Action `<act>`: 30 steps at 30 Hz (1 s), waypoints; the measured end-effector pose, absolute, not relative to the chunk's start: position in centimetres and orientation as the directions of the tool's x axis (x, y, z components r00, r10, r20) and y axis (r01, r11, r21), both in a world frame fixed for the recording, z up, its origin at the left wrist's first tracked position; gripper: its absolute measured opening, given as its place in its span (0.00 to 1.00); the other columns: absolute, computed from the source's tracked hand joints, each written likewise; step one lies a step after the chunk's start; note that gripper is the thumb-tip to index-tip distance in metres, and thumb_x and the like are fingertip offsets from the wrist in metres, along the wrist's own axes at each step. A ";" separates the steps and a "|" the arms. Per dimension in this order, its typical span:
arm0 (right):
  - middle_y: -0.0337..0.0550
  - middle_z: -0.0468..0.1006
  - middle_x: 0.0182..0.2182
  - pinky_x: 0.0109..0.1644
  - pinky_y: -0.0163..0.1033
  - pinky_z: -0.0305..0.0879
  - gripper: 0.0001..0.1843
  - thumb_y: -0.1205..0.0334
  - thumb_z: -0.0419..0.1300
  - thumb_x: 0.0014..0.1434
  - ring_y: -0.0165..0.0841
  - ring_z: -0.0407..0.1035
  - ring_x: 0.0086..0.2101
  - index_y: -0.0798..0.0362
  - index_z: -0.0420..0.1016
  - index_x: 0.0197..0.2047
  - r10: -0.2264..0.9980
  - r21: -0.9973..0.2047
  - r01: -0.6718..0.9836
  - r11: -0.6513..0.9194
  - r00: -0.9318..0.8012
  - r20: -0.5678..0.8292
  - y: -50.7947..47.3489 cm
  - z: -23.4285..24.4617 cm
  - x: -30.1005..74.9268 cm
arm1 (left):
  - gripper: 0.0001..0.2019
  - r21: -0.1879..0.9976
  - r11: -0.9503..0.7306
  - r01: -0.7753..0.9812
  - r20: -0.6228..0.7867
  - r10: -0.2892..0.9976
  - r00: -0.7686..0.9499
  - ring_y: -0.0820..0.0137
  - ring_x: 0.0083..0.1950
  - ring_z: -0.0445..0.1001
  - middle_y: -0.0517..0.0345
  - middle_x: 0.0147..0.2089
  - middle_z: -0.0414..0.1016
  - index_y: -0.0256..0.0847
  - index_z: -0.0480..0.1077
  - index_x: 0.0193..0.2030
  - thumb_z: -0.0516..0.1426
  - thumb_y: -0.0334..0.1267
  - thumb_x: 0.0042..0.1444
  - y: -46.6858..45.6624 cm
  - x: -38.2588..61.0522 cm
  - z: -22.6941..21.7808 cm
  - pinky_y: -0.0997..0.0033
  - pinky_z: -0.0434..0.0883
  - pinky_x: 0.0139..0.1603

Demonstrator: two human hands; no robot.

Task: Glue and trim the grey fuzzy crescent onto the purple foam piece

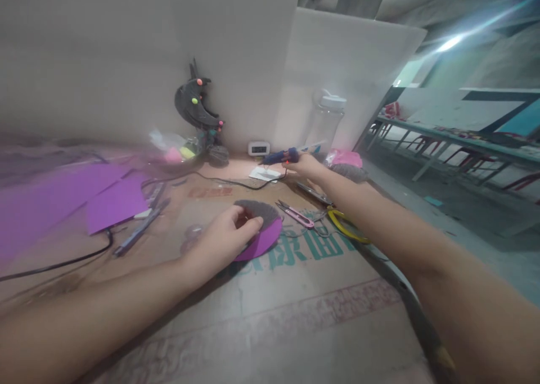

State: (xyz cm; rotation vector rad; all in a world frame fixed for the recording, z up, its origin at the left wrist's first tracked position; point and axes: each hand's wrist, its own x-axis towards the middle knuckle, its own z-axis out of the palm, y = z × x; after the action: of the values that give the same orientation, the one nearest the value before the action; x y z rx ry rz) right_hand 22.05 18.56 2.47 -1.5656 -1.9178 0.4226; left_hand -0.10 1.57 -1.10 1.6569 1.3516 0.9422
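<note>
Purple disc point(265, 241) with a grey piece point(259, 208) on top, at mid-view over the cardboard point(253, 328) on the table; left hand point(221, 235) has it by the left side, thumb over the grey, fingers curled at the far edge, grasping the grey piece and apparently the disc with it. Grey covers the far part, a purple crescent on the near side is bare, so the covering looks partly done, with that strip left; can't tell if the two are stuck together or just stacked. Right hand point(310, 167) is farther off, fingers wrapped around a blue glue gun point(276, 157), red light on, nozzle pointing left near a small white paper point(265, 174); gun not at the disc, no glue visible. Black cord point(219, 180) runs left from near the gun. Just right of the disc: pink snips point(297, 214) and yellow-handled scissors point(346, 226), neither in hand. Left: purple sheets point(116, 204) and a pen-like tool point(141, 229), blurred. Behind: clock point(259, 148), clear bottle point(324, 125), pink packet point(345, 158) with grey yarn point(350, 172) beside it, and a grey moon shape point(196, 103) with coloured balls, which looks further along than the disc.
</note>
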 end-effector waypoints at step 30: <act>0.28 0.66 0.23 0.23 0.32 0.65 0.29 0.57 0.62 0.57 0.25 0.64 0.20 0.51 0.60 0.60 0.884 -0.980 0.183 0.071 -0.467 -0.024 1.2 0.1 20.5 | 0.10 0.929 -0.156 0.337 0.098 0.978 0.184 0.68 0.30 0.70 0.61 0.29 0.72 0.42 0.69 0.35 0.56 0.47 0.55 1.3 0.1 -0.8 0.71 0.65 0.30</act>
State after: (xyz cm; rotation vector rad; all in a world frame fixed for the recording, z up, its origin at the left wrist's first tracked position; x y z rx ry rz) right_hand 20.46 1.19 0.15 -1.0656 -1.7304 1.4406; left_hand 0.11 1.25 -0.79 1.6408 1.2711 0.9872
